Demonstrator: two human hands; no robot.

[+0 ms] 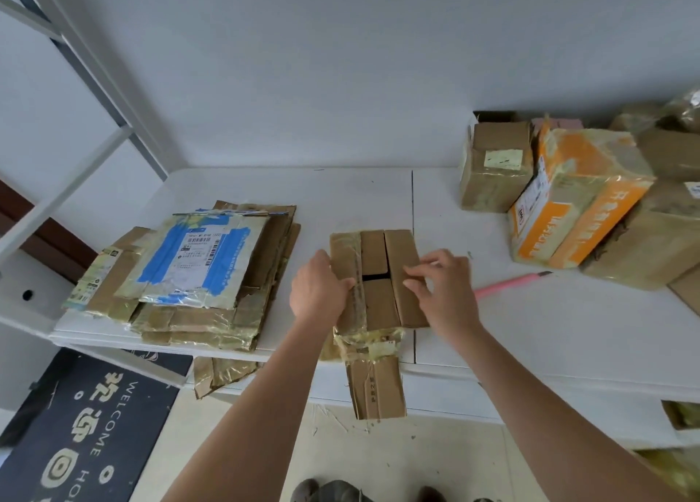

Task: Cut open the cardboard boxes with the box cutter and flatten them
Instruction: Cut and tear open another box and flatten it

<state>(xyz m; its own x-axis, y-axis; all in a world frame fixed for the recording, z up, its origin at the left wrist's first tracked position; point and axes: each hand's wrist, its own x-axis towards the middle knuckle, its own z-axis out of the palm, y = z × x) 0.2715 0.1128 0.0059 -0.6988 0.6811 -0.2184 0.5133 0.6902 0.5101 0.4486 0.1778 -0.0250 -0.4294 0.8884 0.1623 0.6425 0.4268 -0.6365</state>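
Head view, item by item, all places given from the small brown taped cardboard box lying at the near edge of the white table.

Box: resting on its side with flaps opened, one long flap hanging over the table edge toward the floor; likely being pulled apart for flattening.

Left hand: gripping the box's left taped edge, fingers curled over it, apparently bracing the carton.

Right hand: fingers bent and pinching the right-hand top flap, seemingly folding it outward.

Pink-handled box cutter: lying on the table just right of the box, touched by neither hand, probably parked within reach because the cutting here looks done.

Stack of flattened brown cartons topped by a blue-taped sheet: sitting left of the box, serving as the finished pile.

Uncut boxes, among them an orange-and-white printed carton: waiting to the right and farther back.

Dark welcome mat: lying on the floor, lower left of the box.
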